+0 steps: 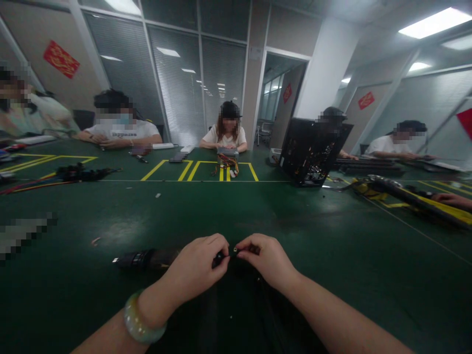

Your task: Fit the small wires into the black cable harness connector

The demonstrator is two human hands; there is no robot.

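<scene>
Just right of the middle, my right hand [269,258] is closed in a pinch. A small dark piece with a bright, brass-coloured end [235,250] sits at its fingertips; its kind is too small to make out. My left hand [202,258] faces it from a short gap away, its thumb and fingers closed around a small black part [219,259] that they mostly hide. Behind the left wrist lies a black power screwdriver [143,259] with its metal bit pointing left, its rear part covered by the hand.
Across the green table [184,211] several people sit at work. A black computer case [311,152] stands at the back right. Cable bundles [81,172] lie far left, coloured wires [227,161] at the back middle. A long black-and-yellow item [413,199] lies right, beside another person's hand [453,199].
</scene>
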